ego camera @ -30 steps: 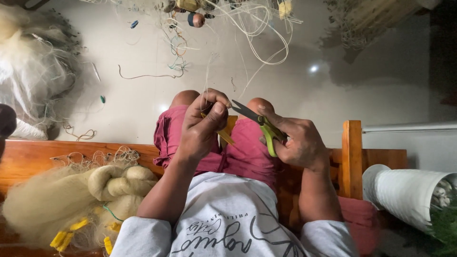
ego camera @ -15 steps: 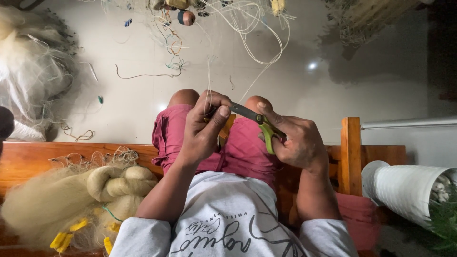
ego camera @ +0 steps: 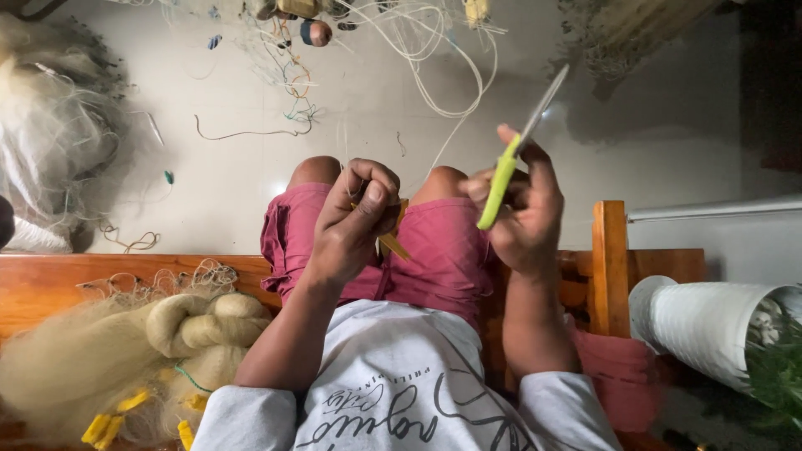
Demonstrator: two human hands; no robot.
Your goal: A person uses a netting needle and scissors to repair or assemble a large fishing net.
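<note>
My left hand (ego camera: 355, 219) is closed over my lap, pinching fine pale line (ego camera: 344, 150) that runs up toward the floor clutter. A yellow-brown netting needle (ego camera: 393, 244) pokes out beneath its fingers. To the right and apart from it, my right hand (ego camera: 522, 209) grips small scissors with a green handle (ego camera: 499, 185); the metal blades (ego camera: 545, 102) point up and away from the line. I sit in pink shorts (ego camera: 443, 250) and a white printed shirt.
A bundle of pale fishing net (ego camera: 125, 351) with yellow floats lies on the wooden bench (ego camera: 50, 280) to my left. A bench post (ego camera: 610, 259) and a white pot (ego camera: 710, 330) with a plant stand on the right. Loose cords (ego camera: 434, 75) and more netting (ego camera: 50, 142) litter the floor.
My right hand has pulled the scissors away from my left hand, up and to the right, and the blades now point upward. My left hand keeps its pinch.
</note>
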